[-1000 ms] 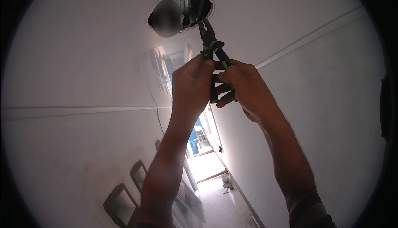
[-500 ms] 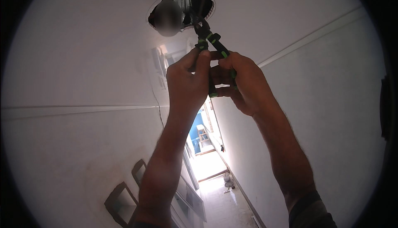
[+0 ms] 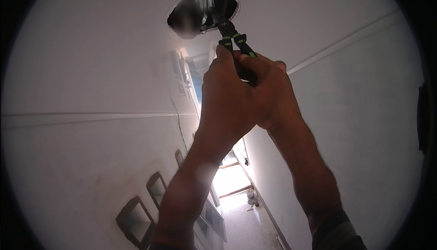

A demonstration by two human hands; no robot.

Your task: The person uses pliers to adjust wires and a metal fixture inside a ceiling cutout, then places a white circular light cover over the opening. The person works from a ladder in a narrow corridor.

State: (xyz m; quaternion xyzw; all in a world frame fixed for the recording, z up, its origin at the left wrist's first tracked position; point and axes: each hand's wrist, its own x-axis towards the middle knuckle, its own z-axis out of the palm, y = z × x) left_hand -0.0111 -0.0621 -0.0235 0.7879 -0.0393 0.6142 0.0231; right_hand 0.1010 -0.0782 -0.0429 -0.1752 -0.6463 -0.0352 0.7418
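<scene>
Along the lower edge your two bare forearms rise, a dark sleeve bunched on the right one, and they lean together as they climb. Up where they meet, your left hand and right hand press side by side, touching, backs toward you. Both are at work on one tool: a pair of black pliers with green bands on the handles! Your left grip is clasped round the left handle, thumb high along it; your right grip is wrapped about the right one, much of its fingers hidden. The pliers point up and a little left, handles spread, their nose at the right part of a round opening; whether that nose pinches anything, you cannot tell from this angle. Inside, it is dark, with a pale ribbed strip in the middle and a grey blurred patch over the left side. Around it spreads the white ceiling, and beyond your arms the plain right wall. Over on the left wall, dark-edged niches run in a row, a thin cable hanging above them. Farther off, the pale floor carries small dark objects, and past them it runs into a bright, washed-out stretch.
</scene>
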